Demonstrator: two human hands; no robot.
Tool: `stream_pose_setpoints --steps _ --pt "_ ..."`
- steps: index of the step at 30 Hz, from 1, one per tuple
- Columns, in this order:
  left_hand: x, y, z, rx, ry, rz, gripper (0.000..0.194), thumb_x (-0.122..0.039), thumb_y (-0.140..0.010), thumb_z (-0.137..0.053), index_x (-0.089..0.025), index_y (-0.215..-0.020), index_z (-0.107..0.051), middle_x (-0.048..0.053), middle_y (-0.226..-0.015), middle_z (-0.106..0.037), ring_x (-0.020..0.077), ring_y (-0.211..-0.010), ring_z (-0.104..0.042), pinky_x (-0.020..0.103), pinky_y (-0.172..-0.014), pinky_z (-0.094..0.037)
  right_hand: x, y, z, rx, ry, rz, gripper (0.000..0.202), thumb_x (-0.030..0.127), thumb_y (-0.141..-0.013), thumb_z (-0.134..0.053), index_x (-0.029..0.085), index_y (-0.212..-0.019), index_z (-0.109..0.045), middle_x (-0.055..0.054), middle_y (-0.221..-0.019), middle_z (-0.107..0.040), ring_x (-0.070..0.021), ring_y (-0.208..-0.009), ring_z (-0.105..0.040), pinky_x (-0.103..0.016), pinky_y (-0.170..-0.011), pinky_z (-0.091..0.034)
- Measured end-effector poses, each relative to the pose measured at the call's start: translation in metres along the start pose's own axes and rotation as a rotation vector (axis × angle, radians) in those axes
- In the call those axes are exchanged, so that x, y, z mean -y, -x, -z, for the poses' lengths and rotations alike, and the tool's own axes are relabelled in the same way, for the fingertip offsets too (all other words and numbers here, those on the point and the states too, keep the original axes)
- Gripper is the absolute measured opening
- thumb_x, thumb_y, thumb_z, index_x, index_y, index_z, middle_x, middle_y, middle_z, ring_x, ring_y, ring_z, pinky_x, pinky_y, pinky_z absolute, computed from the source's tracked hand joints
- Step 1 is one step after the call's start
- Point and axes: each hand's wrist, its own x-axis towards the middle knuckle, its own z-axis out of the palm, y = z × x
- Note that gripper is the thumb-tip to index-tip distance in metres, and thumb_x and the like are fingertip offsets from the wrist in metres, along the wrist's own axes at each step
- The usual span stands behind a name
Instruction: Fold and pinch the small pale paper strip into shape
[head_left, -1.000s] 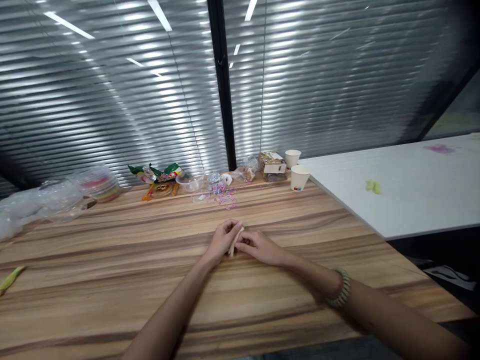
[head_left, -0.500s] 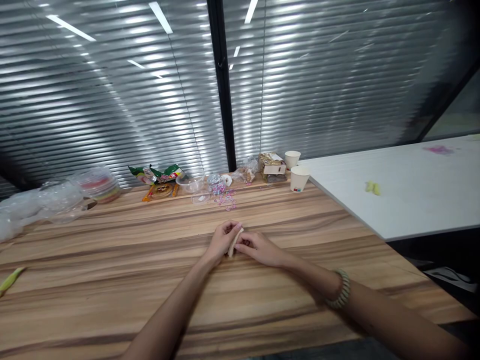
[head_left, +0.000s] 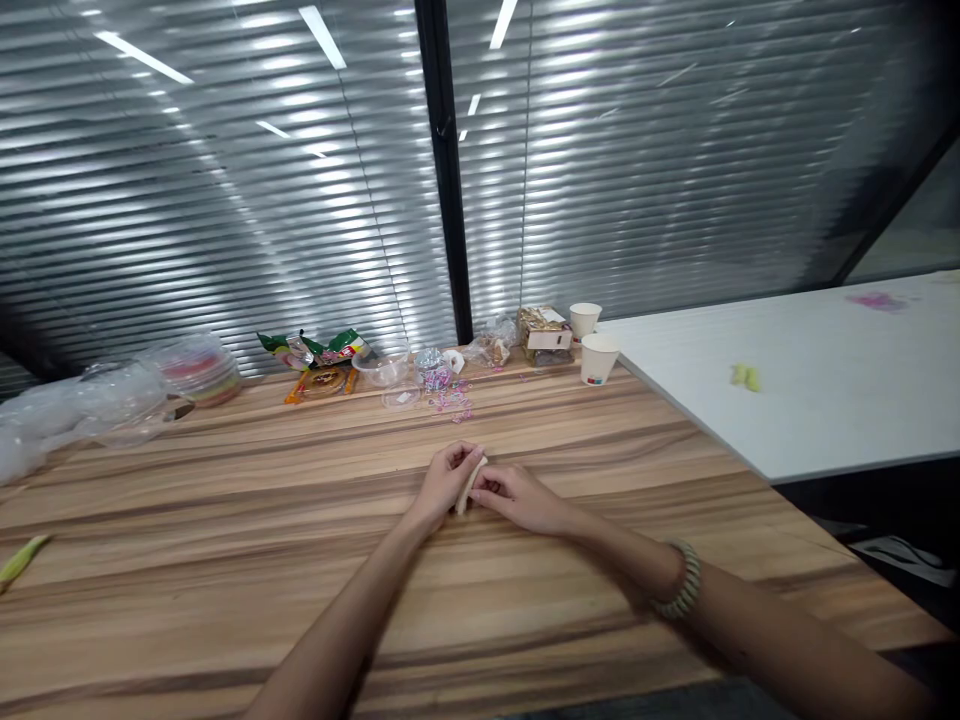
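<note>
My left hand (head_left: 442, 486) and my right hand (head_left: 521, 497) meet at the middle of the wooden table (head_left: 225, 560). Between their fingertips they pinch a small, flat, cream-coloured piece (head_left: 470, 482), standing on edge just above the tabletop. Most of the piece is hidden by my fingers, so I cannot tell what it is. A beaded bracelet (head_left: 682, 578) sits on my right wrist.
At the table's far edge lie snack packets (head_left: 319, 352), clear plastic tubs (head_left: 386, 368), pink clips (head_left: 450, 398), a small box (head_left: 545, 333) and two paper cups (head_left: 598, 356). Plastic bags and stacked lids (head_left: 196, 368) lie far left. A white table (head_left: 825, 400) adjoins on the right.
</note>
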Motion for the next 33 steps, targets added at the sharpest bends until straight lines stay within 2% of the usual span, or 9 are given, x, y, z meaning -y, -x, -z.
stream_pose_setpoints --steps 18,33 --pt "0.0017 -0.0003 -0.0001 0.003 -0.045 -0.028 0.029 -0.043 -0.072 -0.059 -0.014 -0.069 -0.057 -0.002 -0.062 -0.052 0.0094 -0.057 -0.045 0.02 -0.057 -0.036 0.0003 0.0001 -0.0006 -0.008 0.025 0.009 0.014 0.021 -0.085 -0.047 0.015 -0.076 -0.057 -0.001 -0.075 -0.06 -0.0124 -0.067 -0.053 -0.021 -0.061 -0.037" --pt "-0.0028 0.0007 -0.0013 0.012 -0.184 -0.107 0.026 -0.039 -0.076 -0.052 -0.015 -0.066 -0.054 -0.002 -0.061 -0.048 0.0097 -0.059 -0.044 0.02 -0.057 -0.035 -0.0023 0.0009 -0.0021 -0.01 0.056 0.023 0.012 0.02 -0.084 -0.048 0.016 -0.078 -0.057 0.0 -0.076 -0.06 -0.0121 -0.068 -0.053 -0.02 -0.062 -0.037"
